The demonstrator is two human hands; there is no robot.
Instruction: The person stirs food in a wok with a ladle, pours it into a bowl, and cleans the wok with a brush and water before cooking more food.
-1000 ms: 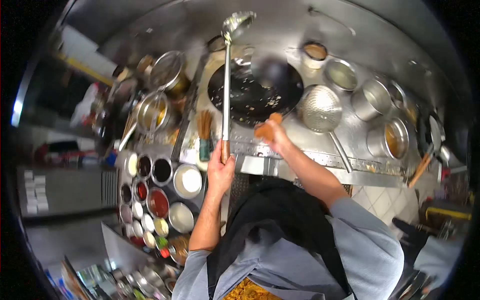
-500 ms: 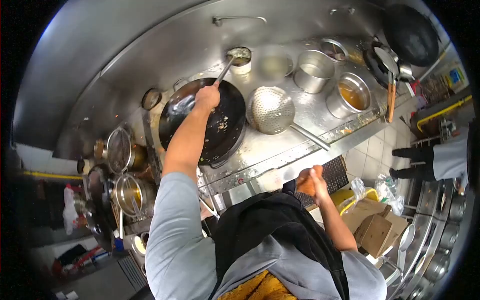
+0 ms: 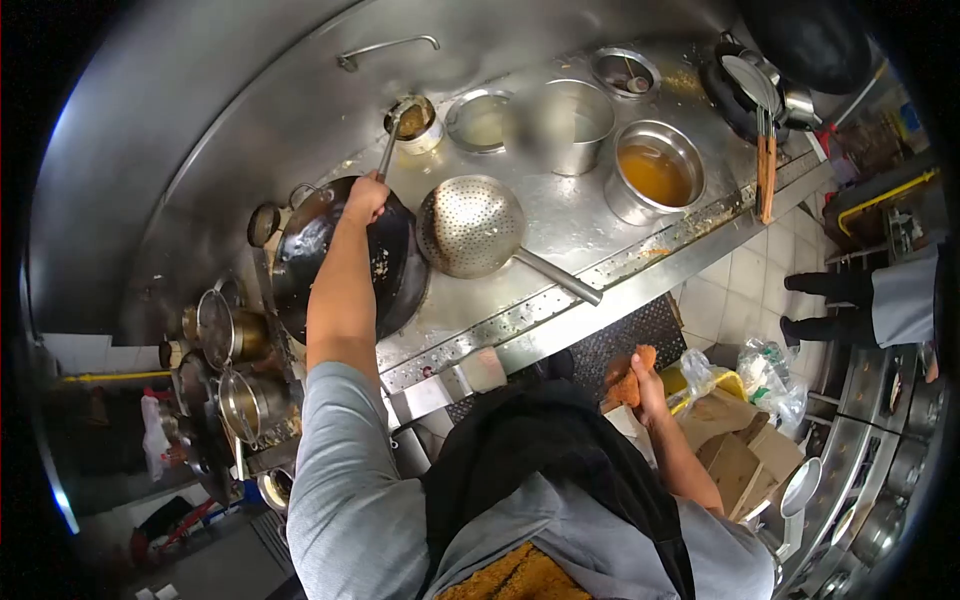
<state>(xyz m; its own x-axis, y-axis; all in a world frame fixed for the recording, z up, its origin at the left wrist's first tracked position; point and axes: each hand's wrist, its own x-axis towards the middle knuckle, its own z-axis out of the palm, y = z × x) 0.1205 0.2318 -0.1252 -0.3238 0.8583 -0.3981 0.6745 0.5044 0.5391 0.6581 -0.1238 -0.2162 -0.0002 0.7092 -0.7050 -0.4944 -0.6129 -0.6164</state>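
My left hand (image 3: 367,198) is closed around the handle of a ladle (image 3: 388,150), over the far side of a black wok (image 3: 400,285). The ladle's head rests in the mouth of a small can (image 3: 420,137) behind the wok. Small food bits stick to the wok's inner wall. Low at the right, beyond the counter edge, my right hand (image 3: 650,388) grips a folded orange-brown cloth (image 3: 630,384). Between the two hands a perforated strainer (image 3: 472,225) lies on the counter, its handle pointing toward the front edge.
Metal pots stand on the steel counter (image 3: 560,225), one holding amber liquid (image 3: 655,175). A faucet (image 3: 390,47) juts from the back wall. Pots with strainers (image 3: 240,400) are at left. Cardboard boxes (image 3: 750,455) sit low at right. Another person (image 3: 900,305) stands at far right.
The view has shifted right, so the counter items appear further left. My left hand still holds the ladle at the can. My right hand has moved outward, and the cloth shows more clearly.
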